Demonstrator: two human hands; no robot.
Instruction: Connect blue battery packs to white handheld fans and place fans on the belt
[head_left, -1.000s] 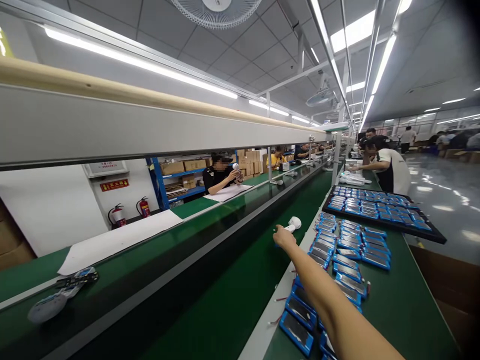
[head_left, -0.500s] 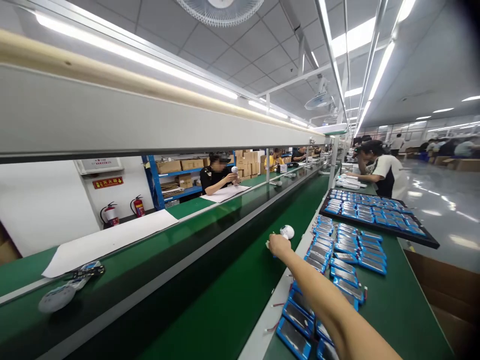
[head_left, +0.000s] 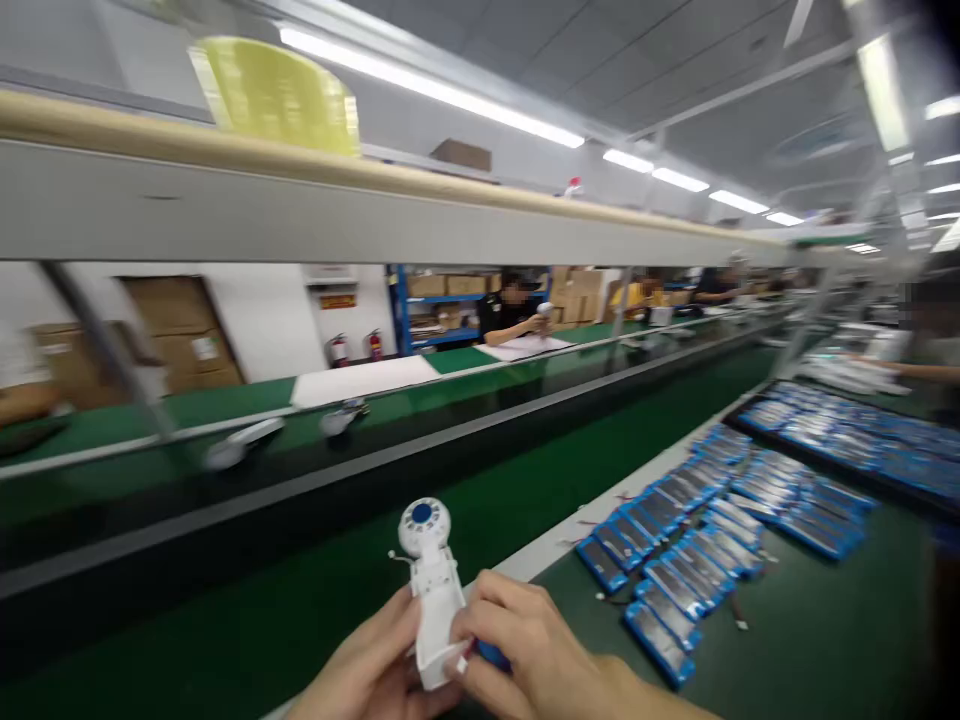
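Observation:
A white device with a round head and a blue disc on it is held upright in front of me. My left hand is wrapped round its lower left side. At its lower right, the fingers of my right hand are closed on a blue battery pack, mostly hidden by the fingers, with a small wire and white connector near the fingertips. Many blue battery packs lie in rows on the green table to the right.
A black tray of batteries stands at the right. The green conveyor runs diagonally, with white devices on its far side. A person sits across; another person's arm reaches in at right. A beam crosses overhead.
The view has swung left. My right arm has drawn back from the conveyor, and the white device is now close in front of me. My left hand has come into view holding it.

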